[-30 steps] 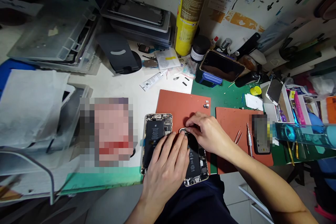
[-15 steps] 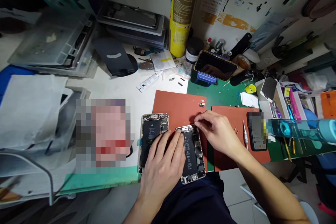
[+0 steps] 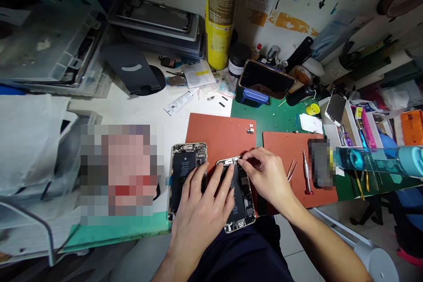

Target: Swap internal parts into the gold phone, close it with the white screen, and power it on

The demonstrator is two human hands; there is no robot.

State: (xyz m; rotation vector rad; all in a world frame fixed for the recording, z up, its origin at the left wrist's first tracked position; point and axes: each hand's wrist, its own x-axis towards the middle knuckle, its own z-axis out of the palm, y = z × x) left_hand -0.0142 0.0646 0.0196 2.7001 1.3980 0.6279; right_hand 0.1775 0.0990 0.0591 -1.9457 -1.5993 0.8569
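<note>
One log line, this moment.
left hand: on right open phone | right hand: at its top-right corner, grip unclear | screwdriver: on mat

The left hand (image 3: 204, 207) partly hides the left opened phone (image 3: 182, 169) and right opened phone (image 3: 243, 205), anything at the right hand's (image 3: 270, 178) fingertips is too small to tell, a pixelated patch (image 3: 124, 167) blurs the near left, and the top edge crops the yellow can (image 3: 220, 22).

Two hands (image 3: 205, 202) — both touching an opened phone (image 3: 240, 194).
</note>
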